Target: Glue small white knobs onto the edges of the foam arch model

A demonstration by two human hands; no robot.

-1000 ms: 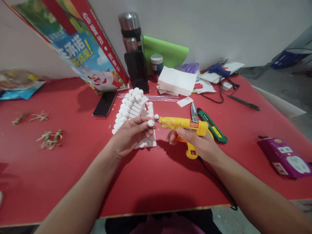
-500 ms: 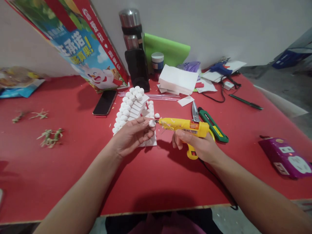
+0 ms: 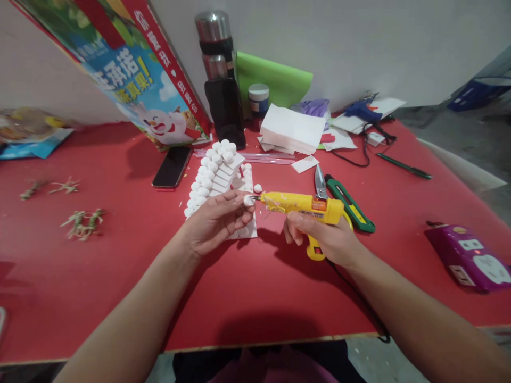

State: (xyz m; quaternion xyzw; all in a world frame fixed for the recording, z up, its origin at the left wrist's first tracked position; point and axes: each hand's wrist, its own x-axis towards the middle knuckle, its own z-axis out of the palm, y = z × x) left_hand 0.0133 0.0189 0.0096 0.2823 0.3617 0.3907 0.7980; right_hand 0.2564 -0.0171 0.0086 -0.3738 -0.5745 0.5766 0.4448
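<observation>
Between the fingertips of my left hand (image 3: 219,219) is a small rounded white piece (image 3: 249,200), its material unclear. My right hand (image 3: 319,234) is wrapped round a yellow hot glue gun (image 3: 297,205), whose metal nozzle points left and meets the white piece. Just behind my left hand stands a white model staircase (image 3: 221,178), bordered by rounded white lumps and set on a white board (image 3: 250,230). My left hand hides part of the model. One loose white lump (image 3: 257,188) lies beside the board, behind the nozzle.
Right of the glue gun lie a green utility knife (image 3: 350,205) and metal scissors or a blade (image 3: 320,182). Behind are clear glue sticks (image 3: 267,158), white sheets (image 3: 293,129), a phone (image 3: 172,167) and a flask (image 3: 214,32). A purple power strip (image 3: 469,258) sits at right.
Almost nothing differs. Both hands hold their places, with the nozzle still at the white piece; the view has shifted very slightly.
</observation>
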